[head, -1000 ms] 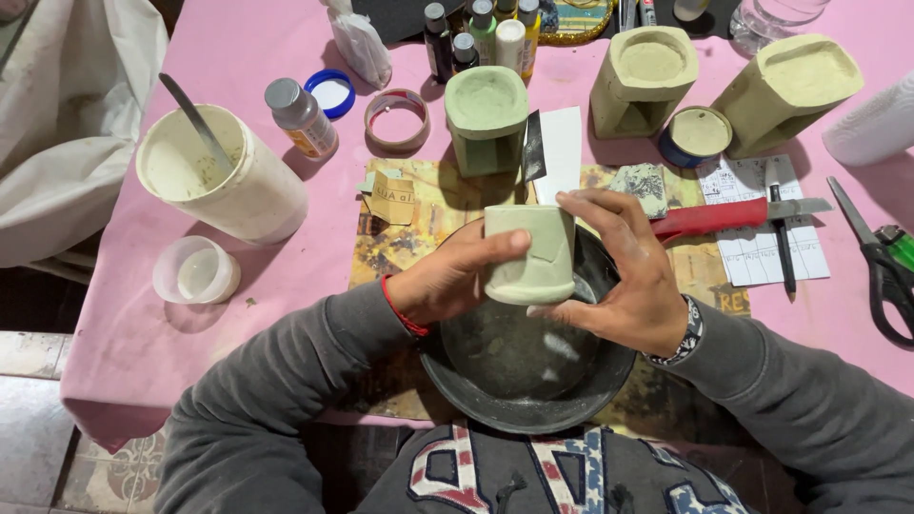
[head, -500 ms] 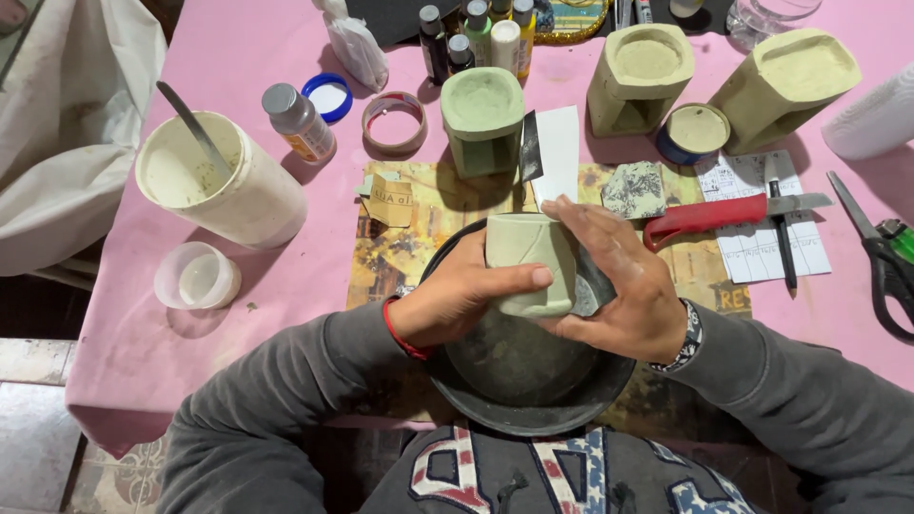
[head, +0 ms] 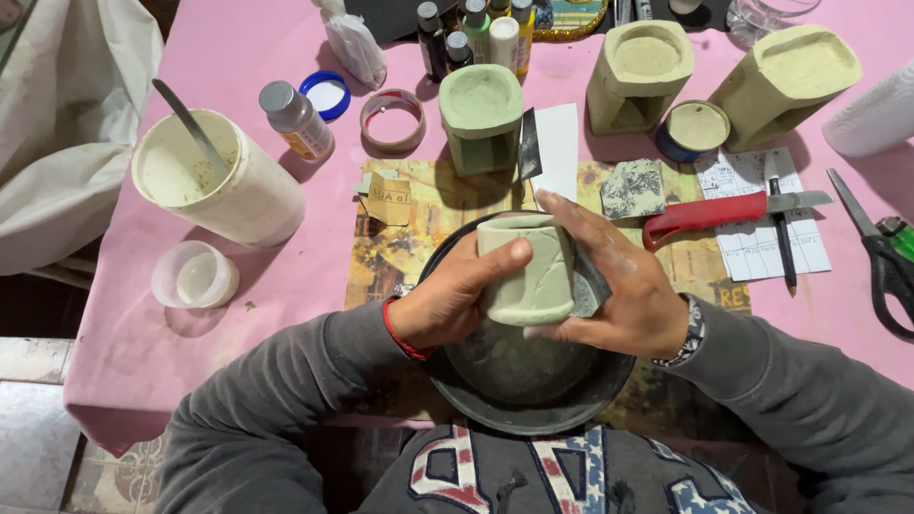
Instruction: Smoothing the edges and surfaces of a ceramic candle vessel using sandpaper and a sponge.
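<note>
A pale green, squarish clay-like vessel [head: 529, 271] is held over a dark round bowl [head: 533, 400] at the table's near edge. My left hand [head: 447, 295] grips its left side, thumb pressed across the front. My right hand [head: 624, 290] wraps the right side and pins a dark piece of sandpaper [head: 588, 284] against the vessel. Both wrists carry bands: a red cord on the left, a beaded bracelet on the right.
On the pink tablecloth [head: 238, 57] stand three similar green vessels [head: 481, 114], [head: 647, 71], [head: 785, 81], a white tub with a stirrer [head: 214, 181], small paint bottles [head: 476, 33], a red-handled knife [head: 709, 214], a sanding block [head: 633, 188], scissors [head: 885, 257], a tape ring [head: 392, 119] and a small plastic cup [head: 195, 276].
The vessel has been turned in my hands, from its flat face up to its side facing me, and my left thumb has moved across its front. The sandpaper now shows under my right fingers.
</note>
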